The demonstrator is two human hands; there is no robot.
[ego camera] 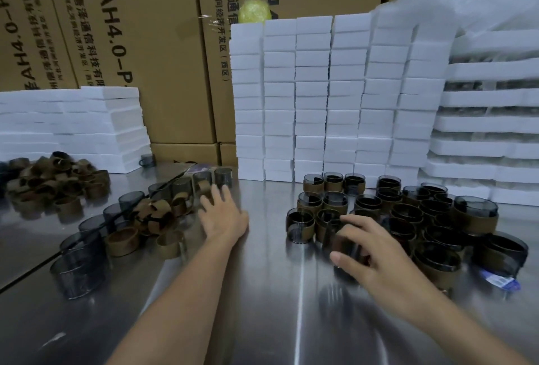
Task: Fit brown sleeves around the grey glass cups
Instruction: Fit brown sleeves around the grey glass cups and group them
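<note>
Bare grey cups (81, 271) stand in a row on the left — loose brown sleeves (122, 241) beside them. Sleeved cups (404, 214) crowd the right.

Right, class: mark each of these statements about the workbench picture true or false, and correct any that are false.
1. The right hand grips a cup. True.
2. The left hand clutches a cardboard box. False: its fingers are stretched out and grip nothing.
3. The sleeved cups stand grouped on the right side of the metal table. True.
4. The loose sleeves are piled on top of the foam. False: they lie on the metal table, at the far left.
5. White foam blocks are stacked behind the sleeved cups. True.
</note>
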